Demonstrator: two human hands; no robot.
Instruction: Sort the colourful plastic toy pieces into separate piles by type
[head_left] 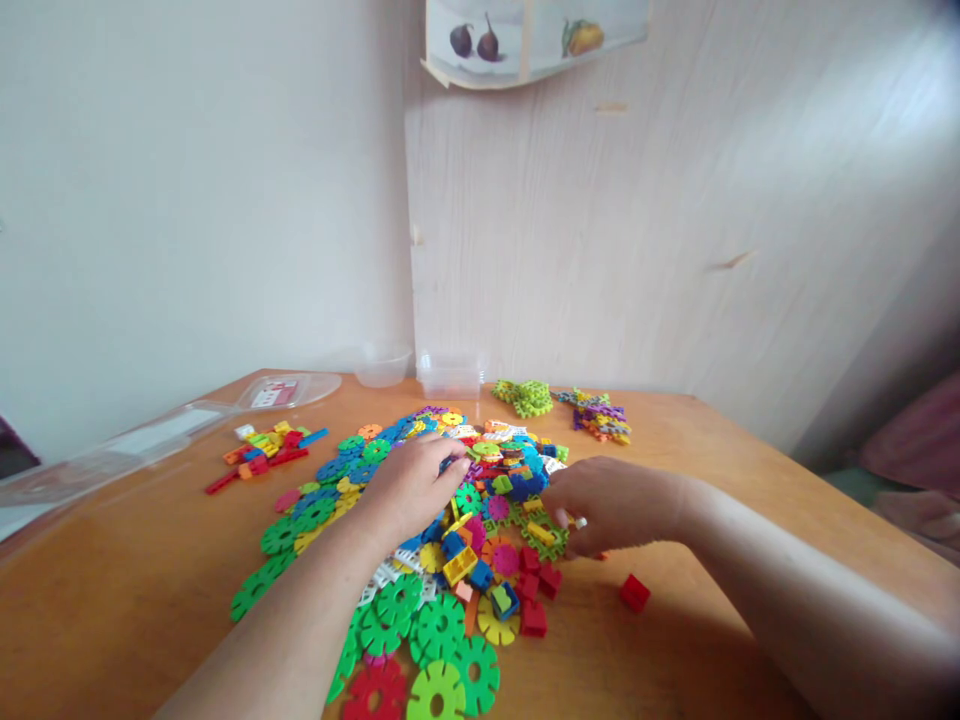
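Note:
My left hand [420, 485] reaches over the middle of a mixed heap of plastic building pieces. Its thumb and forefinger are apart, with blue pieces showing in the gap; the other fingers are mostly hidden. My right hand [611, 500] is at the heap's right side, its fingers bent down and closed. Something small and white [580, 523] shows at those fingers; what they hold is unclear. Below lie a lime gear piece [551, 540] and red blocks [533, 617]. Green notched discs [440, 627] and a yellow block [460, 566] spread toward me.
One red block [635, 593] lies apart at right. Small bricks [270, 447] are grouped at left. Lime gear pieces [524, 397] and purple-yellow linked pieces [602, 417] sit at the back, near clear containers [450, 376]. Clear lids [289, 391] line the left edge. A person's hand [919, 515] appears far right.

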